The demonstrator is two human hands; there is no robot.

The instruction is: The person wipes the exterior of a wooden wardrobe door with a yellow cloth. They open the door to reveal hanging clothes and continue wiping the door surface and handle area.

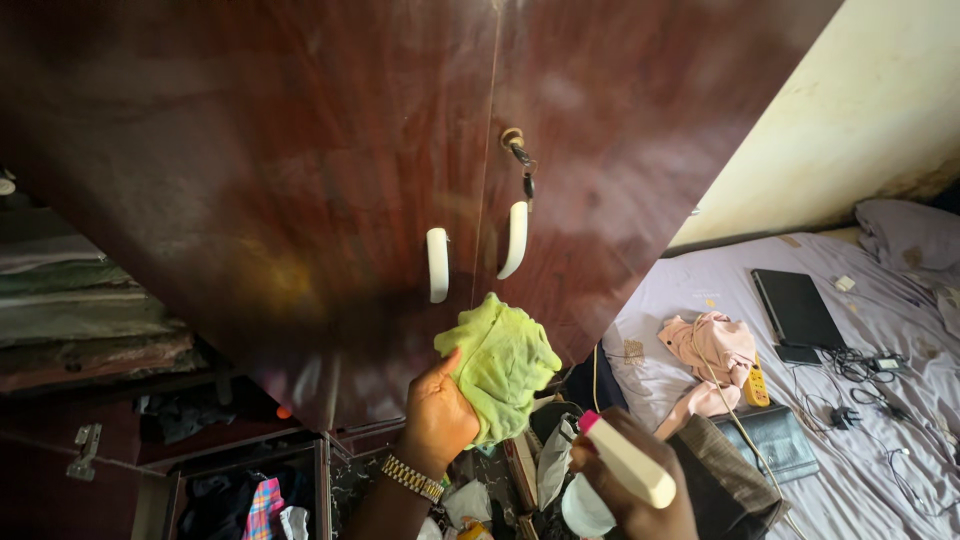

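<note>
The left hand (437, 415) is raised from the bottom edge of the view, wrist bent back, fingers and thumb closed around a bunched yellow-green cloth (500, 365). The cloth bulges above and to the right of the palm and is held up against the lower part of the dark red-brown wardrobe doors (300, 180), just below the two white handles (437, 265). A metal wristwatch (412, 478) bands the left wrist.

The right hand (635, 495) sits lower and to the right, near the bottom edge, wrapped shut around the neck of a white spray bottle (620, 465). The bottle's pale trigger head, tipped with pink, points up and left toward the cloth, close to it but not touching; its rounded body hangs beneath the fingers.

A key (518, 155) with a dark tag hangs in the lock of the right door, above the handles. Left of the doors, folded fabrics lie stacked on open shelves (80, 310), and clothes fill a compartment below. To the right stands a bed (880, 440) with a lilac sheet, carrying a pink garment (715, 350), a closed dark laptop (795, 308), a yellow power strip (757, 388) and tangled cables.
</note>
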